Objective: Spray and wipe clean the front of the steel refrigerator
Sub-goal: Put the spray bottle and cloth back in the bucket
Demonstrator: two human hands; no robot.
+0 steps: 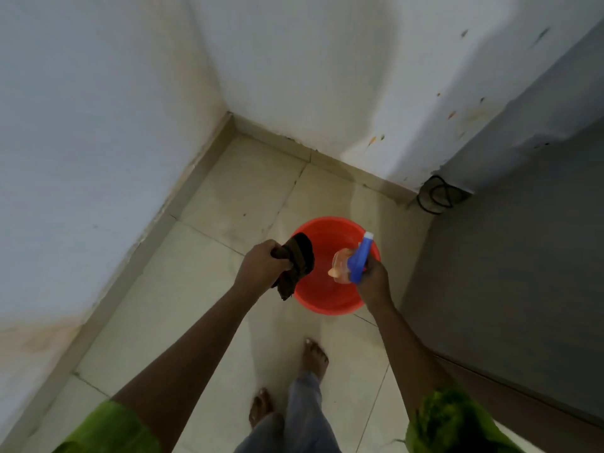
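The left hand [261, 266] grips a dark cloth [295, 266] hanging at the bucket's [327, 307] left rim. Over the bucket, the right hand [372, 279] curls round a tilted bottle [354, 261], its nozzle pointing away toward the wall [310, 76] and its body blurred. The grey fridge [523, 273] is cut off at the right, on a tiled floor [228, 191].

home corner, tiled floor [248, 197], refrigerator [523, 256]

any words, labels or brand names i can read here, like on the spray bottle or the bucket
No text can be read anywhere in this view.
spray bottle, held in the right hand: too blurred to show any label.
bucket: plain red, no marking seen.
cloth, held in the left hand: no print.
refrigerator: no badge or sign shows.
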